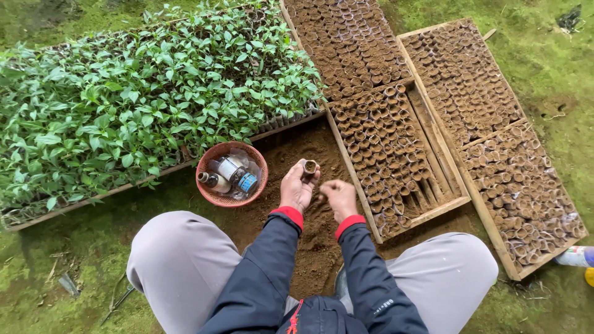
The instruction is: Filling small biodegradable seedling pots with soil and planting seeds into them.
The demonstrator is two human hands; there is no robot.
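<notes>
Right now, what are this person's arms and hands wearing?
Both arms are in dark navy jacket sleeves ending in red cuffs. The right sleeve carries a small white printed marking near the elbow. The left hand and right hand are bare, without gloves.

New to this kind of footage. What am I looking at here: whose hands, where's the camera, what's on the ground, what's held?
One picture, from a camera on a person's head, looking down past their knees at their own two bare hands. The left hand holds a small soil-filled pot upright between its fingers. The right hand is closed in a loose fist over a patch of loose soil; what it grips is hidden. Around: a wooden tray packed with similar small pots, a bed of green seedlings, and a red basket holding bottles.
</notes>
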